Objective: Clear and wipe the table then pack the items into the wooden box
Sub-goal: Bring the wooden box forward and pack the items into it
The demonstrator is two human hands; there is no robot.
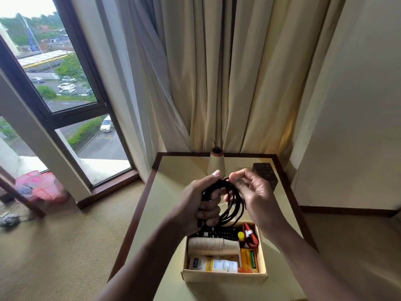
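The wooden box (224, 277) stands near the front of the table (171, 192). Inside lie a stack of paper cups (206, 246), a black remote (225, 232), a red cable (249, 235), an orange soap carton (249, 260) and a white-and-yellow tube (213, 265). Above the box's far end I hold a coiled black cable (231, 205). My left hand (201, 205) is closed around the coil. The fingertips of my right hand (251, 192) pinch its top loop.
A cream cone-shaped vase (216, 164) and a dark carved box (265, 174) stand at the table's far edge. Curtains hang behind, a window is at the left, and pink bags (41, 186) lie on the carpet by it.
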